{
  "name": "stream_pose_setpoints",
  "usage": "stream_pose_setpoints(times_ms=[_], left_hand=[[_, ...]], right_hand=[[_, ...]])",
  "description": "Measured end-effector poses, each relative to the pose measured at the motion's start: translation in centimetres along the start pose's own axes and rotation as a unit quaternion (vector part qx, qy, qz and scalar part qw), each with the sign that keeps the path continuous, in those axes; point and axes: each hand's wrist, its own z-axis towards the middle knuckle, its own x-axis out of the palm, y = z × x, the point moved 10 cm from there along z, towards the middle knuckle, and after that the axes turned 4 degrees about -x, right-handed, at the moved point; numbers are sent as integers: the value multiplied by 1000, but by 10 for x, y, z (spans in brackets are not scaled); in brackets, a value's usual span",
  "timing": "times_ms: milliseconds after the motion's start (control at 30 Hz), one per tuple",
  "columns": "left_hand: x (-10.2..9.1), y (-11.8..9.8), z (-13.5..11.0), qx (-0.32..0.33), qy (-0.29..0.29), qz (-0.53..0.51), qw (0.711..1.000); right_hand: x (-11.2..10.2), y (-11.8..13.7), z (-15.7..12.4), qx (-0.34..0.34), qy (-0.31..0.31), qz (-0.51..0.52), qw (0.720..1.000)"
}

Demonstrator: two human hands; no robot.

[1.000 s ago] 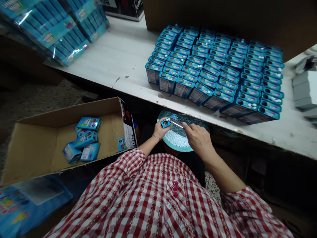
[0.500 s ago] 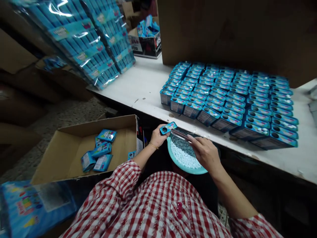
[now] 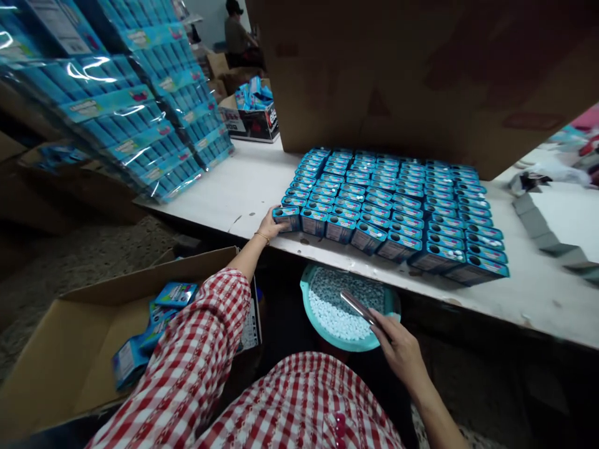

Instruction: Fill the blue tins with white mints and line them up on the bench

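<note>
My left hand is closed on a small blue box at the front left corner of the block of boxes on the table. A dark round hole shows in the box's top. Similar blue boxes stand upright in tight rows beside it, with holes on top. My right hand grips a narrow, shiny metal scoop. Its tip hangs over a turquoise basin of small white pellets. Whether the scoop carries pellets, I cannot tell.
An open carton holding several blue packs sits low at left. Film-wrapped blue trays lean on the white table. Behind the rows rises a large cardboard box. A person sits far back; folded white card lies right.
My left hand has carried the blue box from above the basin up to the table, against the rows. My right hand has drawn the scoop lower, away from the box. The view has shifted.
</note>
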Motion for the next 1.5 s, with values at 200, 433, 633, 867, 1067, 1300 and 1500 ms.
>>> stream_pose_setpoints(times_ms=[200, 433, 633, 867, 1067, 1300, 1500], left_hand=[[2, 16, -3, -30, -11, 72, 997], [-4, 25, -57, -6, -128, 154, 980], [19, 16, -75, -29, -103, 329, 938], [34, 13, -78, -75, -53, 467, 880], [34, 12, -77, -74, -50, 474, 876], [34, 15, -77, -84, -44, 481, 872], [34, 16, -76, -75, -44, 482, 872]], right_hand=[[21, -14, -8, 36, 21, 19, 999], [71, -22, -2, 57, 80, 36, 994], [26, -25, 17, 39, -40, 52, 997], [-147, -56, 62, 33, -249, -198, 948], [-177, -104, 110, 138, -165, -317, 924], [-173, -114, 111, 159, -133, -352, 913], [-136, -50, 153, 46, -110, -307, 944]])
